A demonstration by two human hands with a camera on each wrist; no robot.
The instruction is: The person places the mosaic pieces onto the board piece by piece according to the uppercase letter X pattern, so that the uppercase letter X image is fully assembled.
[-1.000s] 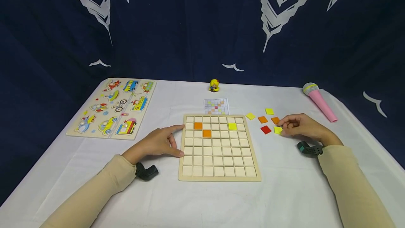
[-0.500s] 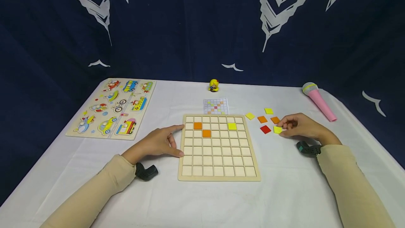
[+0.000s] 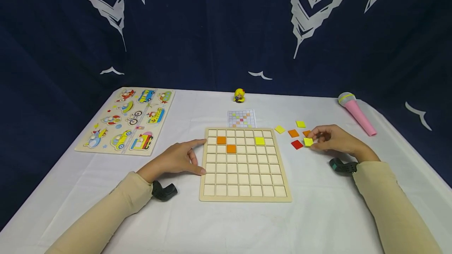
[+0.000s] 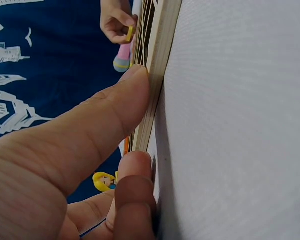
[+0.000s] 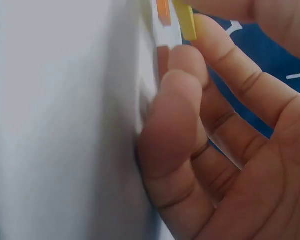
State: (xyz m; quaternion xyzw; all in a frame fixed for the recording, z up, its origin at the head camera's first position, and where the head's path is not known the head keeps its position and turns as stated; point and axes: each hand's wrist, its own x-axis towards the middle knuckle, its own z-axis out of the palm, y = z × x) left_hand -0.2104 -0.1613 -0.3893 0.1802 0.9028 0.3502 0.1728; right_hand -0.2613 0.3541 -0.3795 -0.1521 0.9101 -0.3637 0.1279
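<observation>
- The left hand (image 3: pixel 176 160) rests on the white counter (image 3: pixel 226 226), its fingers (image 4: pixel 125 95) laid nearly straight and pressed against the left edge of the wooden grid board (image 3: pixel 245 195).
- On that board two orange tiles (image 3: pixel 221 140) sit in the upper left cells, one diagonally below the other, and a yellow-green tile (image 3: pixel 259 140) sits in the second row near the right side.
- To the right of the board, the right hand (image 3: pixel 335 141) has its fingers (image 5: pixel 225 65) curled, pinching a yellow tile (image 3: pixel 308 142) by its edge, tilted up off the counter; the right wrist view shows the tile (image 5: pixel 186 20) held between thumb and fingertip.
- Just beside it lie a red tile (image 3: pixel 297 144), an orange tile (image 3: pixel 293 133) and, half hidden behind the fingers, another orange one (image 3: pixel 305 133).
- A little farther back lie two more yellow tiles (image 3: pixel 279 129), well apart from each other.
- Behind the board lies a small pattern card (image 3: pixel 241 118).
- At the far left lies a vehicle peg puzzle (image 3: pixel 127 120).
- At the far right lies a pink toy microphone (image 3: pixel 357 113).
- A small yellow-haired figure (image 3: pixel 239 95) stands at the back edge, before the dark blue cloth (image 3: pixel 212 30).
</observation>
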